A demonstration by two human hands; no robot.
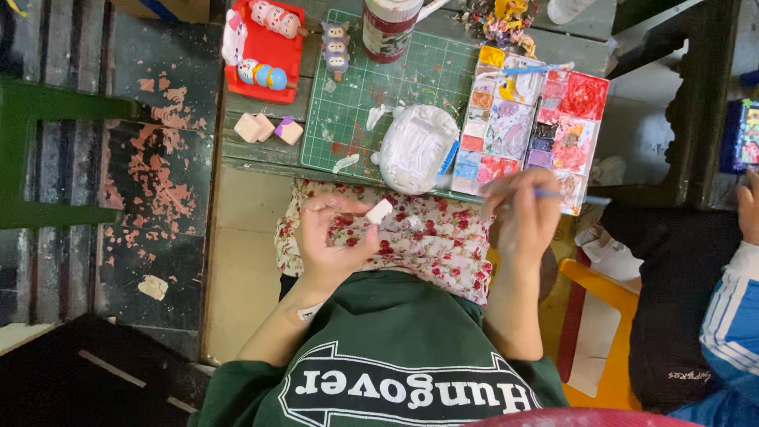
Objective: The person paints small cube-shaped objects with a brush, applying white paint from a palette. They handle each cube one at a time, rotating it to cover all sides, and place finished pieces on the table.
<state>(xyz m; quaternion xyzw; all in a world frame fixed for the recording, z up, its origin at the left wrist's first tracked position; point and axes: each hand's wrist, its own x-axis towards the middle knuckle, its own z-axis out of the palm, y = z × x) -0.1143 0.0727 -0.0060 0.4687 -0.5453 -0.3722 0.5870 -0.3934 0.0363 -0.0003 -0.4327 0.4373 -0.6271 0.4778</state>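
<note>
- Left hand (332, 241) raised over the lap, fingers (348, 207) pinching a small white block-shaped plaster piece (379, 211) by its edges, probably to keep its faces free for paint.
- Right hand (522, 217) closed around a thin blue-handled paintbrush (553, 194), fingers pressed together on the shaft in a pen grip; brush tip hidden, seemingly aimed toward the palette.
- Rectangular plastic paint palette (538, 119) with many wells of red, orange, blue and purple, lying on the counter (261, 154) just beside the right hand, within easy reach for loading colour.
- Large unpainted white plaster figure (415, 146) resting on a green gridded cutting mat (356, 87), touching the palette's left edge; mat likely there to catch smears.
- Red tray (288, 59) at the mat's far left, holding painted round figurines, set well apart from the wet work.
- Two small pinkish blocks (257, 126) on the counter's near edge, close to the left hand.
- Floral cloth (427, 237) spread across the lap beneath both hands.
- Another person's blue striped sleeve (731, 316) at the far right, well apart.
</note>
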